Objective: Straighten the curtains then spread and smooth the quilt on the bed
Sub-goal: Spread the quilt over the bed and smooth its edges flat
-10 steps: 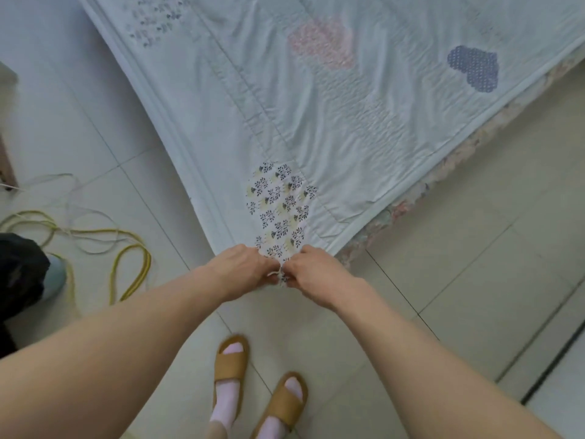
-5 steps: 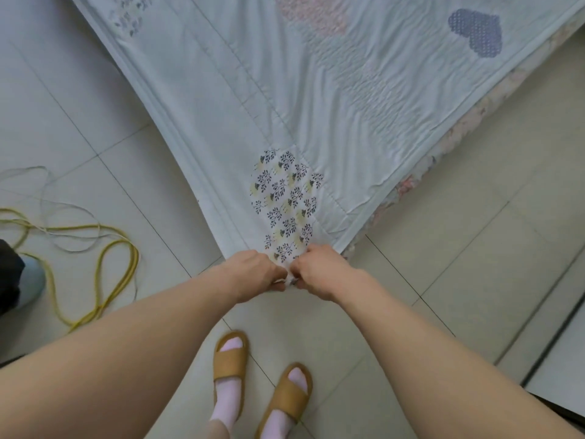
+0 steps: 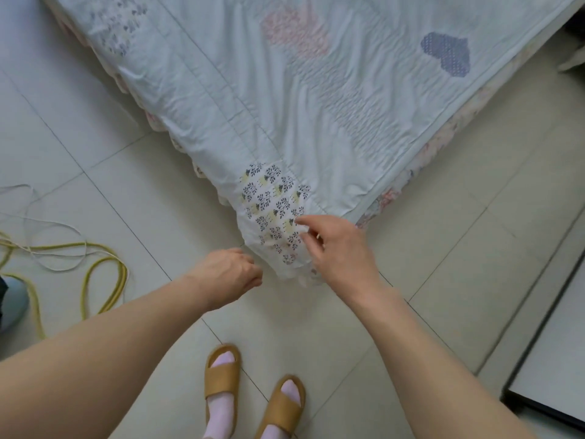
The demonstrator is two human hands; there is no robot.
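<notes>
- Yellow cord (image 3: pixel 95 274) and thin white wire (image 3: pixel 47 223) are lying looped on the tile floor (image 3: pixel 474 248), well left of the quilt corner; both are running off the left frame edge.
- Dark/blue object (image 3: pixel 9 299) is getting cut off at the left edge, can't identify it.
- Left hand (image 3: pixel 229 270) is hovering just left of the quilt corner, fingers loosely curled, holding nothing, not touching the fabric.
- Quilt (image 3: pixel 316 106) is lying spread over the bed, its corner (image 3: pixel 281 236) with the leaf-print patch hanging down toward the floor; the top is running out of frame.
- Right hand (image 3: pixel 338 248) is sitting on the corner's right side, fingers bent, tips on the print patch; grip is hard to confirm, the palm side is hidden.
- Floral bed skirt (image 3: pixel 395 191) is showing only as a strip under the quilt's right edge.
- Slippers (image 3: pixel 221 375) are standing on open tile below the corner.
- Dark-edged panel (image 3: pixel 554 359) is cut off far right.
</notes>
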